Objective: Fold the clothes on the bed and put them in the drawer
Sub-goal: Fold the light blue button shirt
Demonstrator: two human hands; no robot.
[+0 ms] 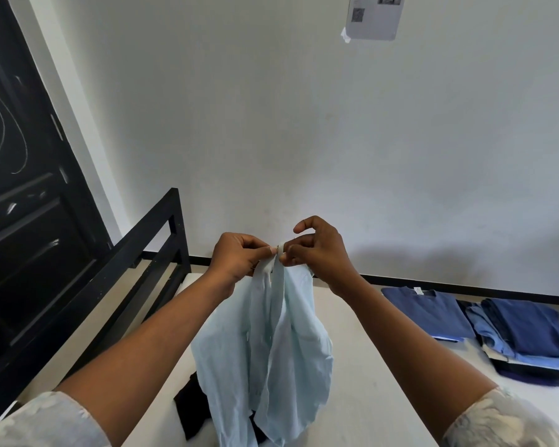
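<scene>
**Head view.** The left hand (236, 262) and the right hand (320, 253) are raised side by side above the cream mattress of the bed (378, 366).

- **Hands:** Each hand pinches the top edge of the pale blue lightweight button-up shirt (271, 350) between thumb and curled fingers. The two pinch points sit just beside each other. The right index finger is lifted clear of the fabric.
- **Shirt:** It hangs from the hands in loose vertical folds. Its lower part runs out of the bottom edge of the view.
- **Black garment:** A crumpled black garment (191, 411) lies on the mattress, partly hidden behind the shirt.
- **Folded items:** Well to the right on the mattress lies a folded navy T-shirt (430, 311). Just beside it is a stack of folded blue and dark clothes (530, 333).
- **Bed frame:** The black metal bed frame (149, 250) runs along the left side.
</scene>
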